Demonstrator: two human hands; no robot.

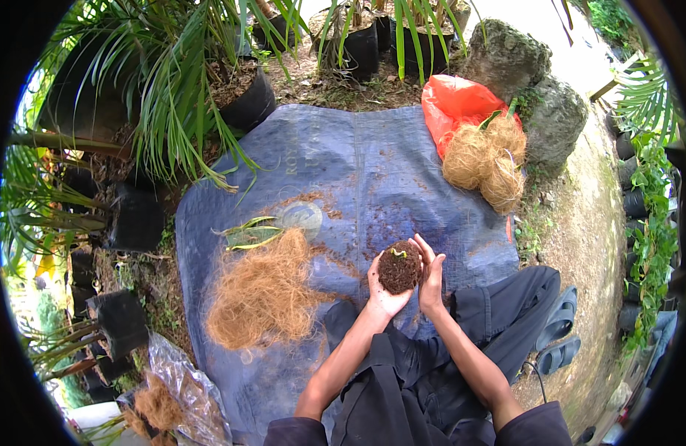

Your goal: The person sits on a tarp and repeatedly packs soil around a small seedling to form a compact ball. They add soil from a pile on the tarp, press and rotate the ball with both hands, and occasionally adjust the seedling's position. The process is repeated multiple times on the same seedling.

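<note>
A rounded ball of dark brown, moist soil or growing medium [399,276] sits in my cupped left hand [383,298]. From its top sticks a small curled yellow-green shoot or leaf piece [399,253]. My right hand [431,279] curves along the ball's right side, its fingers against the upper right edge and its thumb raised. Left of my hands, a loose heap of tan coconut fiber [262,295] lies on a blue woven tarp [320,384]. Several long green leaves [253,233] rest at the heap's upper edge.
Fiber-wrapped balls [485,156] lie against a red plastic bag [457,97] beside large rocks [552,122]. Potted palms in black grow bags [134,217] line the left and far sides. A clear plastic bag [184,373] stands lower left; dark sandals [560,354] are at right.
</note>
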